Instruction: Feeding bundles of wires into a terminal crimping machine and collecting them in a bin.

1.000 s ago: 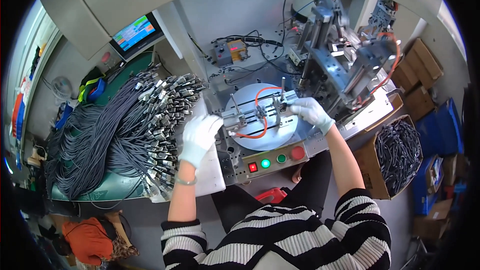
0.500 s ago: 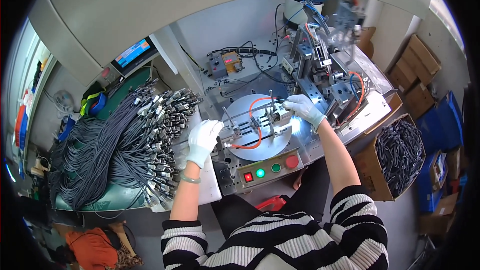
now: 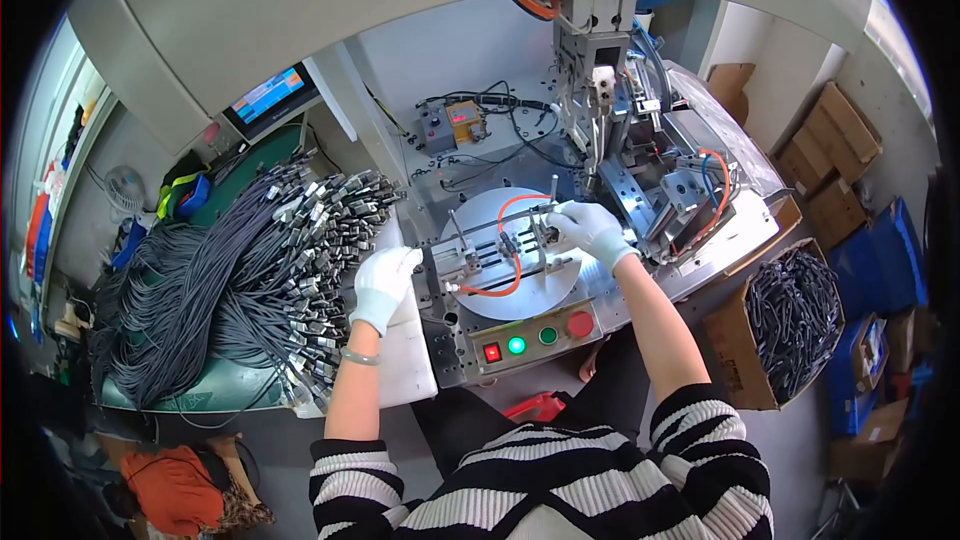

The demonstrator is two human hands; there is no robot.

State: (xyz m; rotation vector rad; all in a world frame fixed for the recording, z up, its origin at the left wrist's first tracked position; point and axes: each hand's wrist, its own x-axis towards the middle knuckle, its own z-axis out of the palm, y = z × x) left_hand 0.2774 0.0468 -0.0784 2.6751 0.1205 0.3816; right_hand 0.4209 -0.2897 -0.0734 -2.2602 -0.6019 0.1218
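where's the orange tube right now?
In the head view the orange tube loops across the round metal plate at centre, between the left hand and the right hand, just above the button panel.

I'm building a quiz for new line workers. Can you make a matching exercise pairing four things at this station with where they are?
Things:
1. white-gloved left hand
2. white-gloved right hand
3. round red push button
4. brown cardboard box of dark cables

Places:
A. on the front control panel
B. on the floor at the person's right
C. on the fixture over the round metal plate
D. beside the grey cable pile

Pairs: 1-D, 2-C, 3-A, 4-B
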